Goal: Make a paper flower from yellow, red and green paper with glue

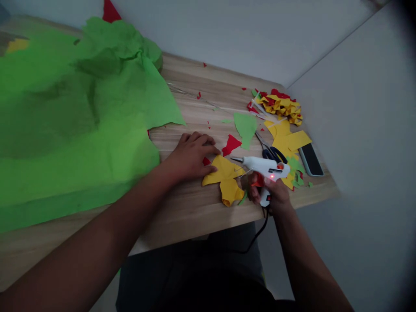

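Observation:
My right hand (pixel 271 194) is wrapped round the handle of a white glue gun (pixel 264 167) with a lit red lamp, its nozzle pointing left over a yellow paper piece (pixel 224 175) on the wooden table (pixel 182 208). My left hand (pixel 190 156) lies flat on the table with its fingers stretched out, the fingertips pressing the left edge of that yellow piece. A small red paper scrap (pixel 231 144) lies just beyond the fingers. A folded yellow part hangs near the table's front edge.
A large crumpled green paper sheet (pixel 71 121) covers the table's left half. A green leaf cutout (pixel 245 127), scissors (pixel 273 152), yellow sheets (pixel 289 141), a red-and-yellow paper flower (pixel 281 106) and a phone (pixel 311 159) lie at the right. White walls stand behind and right.

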Demonstrator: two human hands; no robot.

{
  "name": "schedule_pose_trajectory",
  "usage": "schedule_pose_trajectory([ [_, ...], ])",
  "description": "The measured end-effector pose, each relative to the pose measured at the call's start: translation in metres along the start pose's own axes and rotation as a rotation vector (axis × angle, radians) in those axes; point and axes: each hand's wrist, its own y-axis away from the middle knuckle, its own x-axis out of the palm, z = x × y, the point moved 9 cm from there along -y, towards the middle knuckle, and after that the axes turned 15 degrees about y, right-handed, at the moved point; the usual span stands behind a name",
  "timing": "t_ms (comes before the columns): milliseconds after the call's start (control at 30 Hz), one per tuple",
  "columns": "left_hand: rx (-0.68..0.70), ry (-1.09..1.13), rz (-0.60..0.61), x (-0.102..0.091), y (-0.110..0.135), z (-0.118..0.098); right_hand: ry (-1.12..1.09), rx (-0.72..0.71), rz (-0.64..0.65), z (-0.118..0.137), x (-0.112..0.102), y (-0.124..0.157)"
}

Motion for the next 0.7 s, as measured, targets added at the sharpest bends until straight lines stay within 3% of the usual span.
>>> schedule_pose_trajectory([
  [233,-0.017,0.001,0.012,-0.0003,-0.0008,-0.0002,0.010,-0.096,-0.036,0.0103,0.0035,-0.0030],
  [433,-0.005,-0.001,0.006,-0.0008,-0.0009,-0.0014,0.209,-0.056,-0.054,0.0018,0.0016,-0.0012],
  [700,0.006,-0.002,-0.016,-0.0008,-0.0008,0.0001,0.188,-0.099,0.003,0.0046,0.0058,-0.0009],
])
